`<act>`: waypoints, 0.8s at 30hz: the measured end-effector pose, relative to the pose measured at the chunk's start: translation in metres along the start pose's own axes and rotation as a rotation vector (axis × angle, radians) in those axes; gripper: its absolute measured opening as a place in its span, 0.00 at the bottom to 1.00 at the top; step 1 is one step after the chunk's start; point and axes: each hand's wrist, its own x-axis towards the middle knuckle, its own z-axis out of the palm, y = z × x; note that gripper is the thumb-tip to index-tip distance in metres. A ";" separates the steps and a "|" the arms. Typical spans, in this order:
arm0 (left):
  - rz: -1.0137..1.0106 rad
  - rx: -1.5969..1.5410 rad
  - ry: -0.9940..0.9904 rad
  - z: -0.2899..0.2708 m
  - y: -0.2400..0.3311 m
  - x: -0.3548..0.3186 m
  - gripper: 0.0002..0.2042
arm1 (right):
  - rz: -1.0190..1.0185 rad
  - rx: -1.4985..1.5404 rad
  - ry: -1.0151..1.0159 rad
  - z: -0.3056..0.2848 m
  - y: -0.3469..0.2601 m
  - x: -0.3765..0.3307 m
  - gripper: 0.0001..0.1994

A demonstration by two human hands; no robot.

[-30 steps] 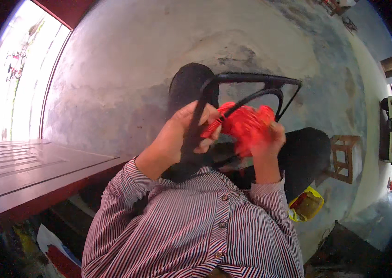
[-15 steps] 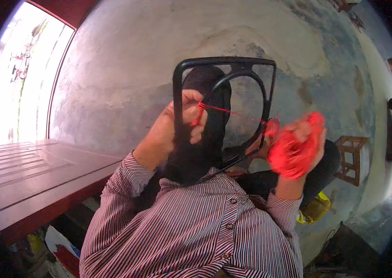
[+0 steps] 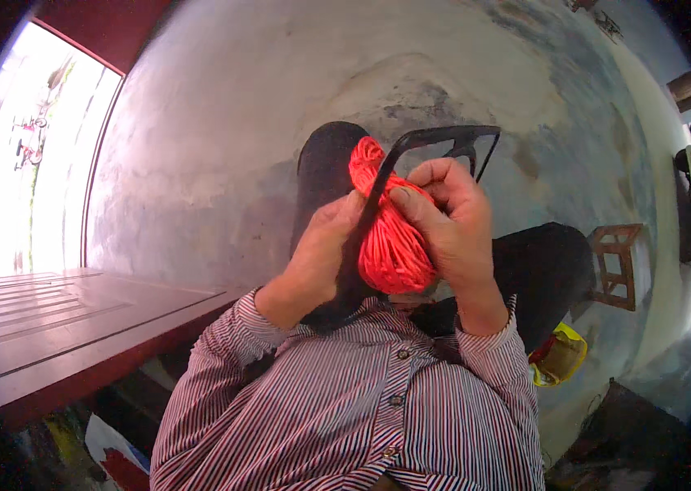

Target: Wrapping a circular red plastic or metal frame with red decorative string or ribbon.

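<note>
By the left bar of the stiff black round-cornered frame (image 3: 447,133), a fat red string bundle (image 3: 397,252) sits between the right hand (image 3: 462,233), which pinches it, and the left hand (image 3: 320,252), whose hold I cannot tell.

The bright red cord (image 3: 396,254) is a thick bundle of looped strands, squeezed narrow at the grip between left hand (image 3: 317,258) and right hand (image 3: 456,225). Its smaller end pokes up beyond the fingers; its fuller, rounded end hangs below. The black frame (image 3: 453,132) stands tilted, one bar crossing before the cord, its lower part seemingly hidden behind the grip.
</note>
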 end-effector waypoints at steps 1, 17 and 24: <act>-0.042 -0.010 -0.183 -0.013 0.001 0.006 0.16 | -0.050 0.009 -0.051 -0.001 0.001 0.001 0.14; -0.289 -0.022 -0.504 -0.017 0.005 0.004 0.27 | 0.066 1.176 -0.309 -0.021 0.062 0.026 0.24; -0.039 0.172 -0.269 -0.034 0.013 0.011 0.25 | -0.209 0.823 -0.038 -0.068 0.071 0.002 0.24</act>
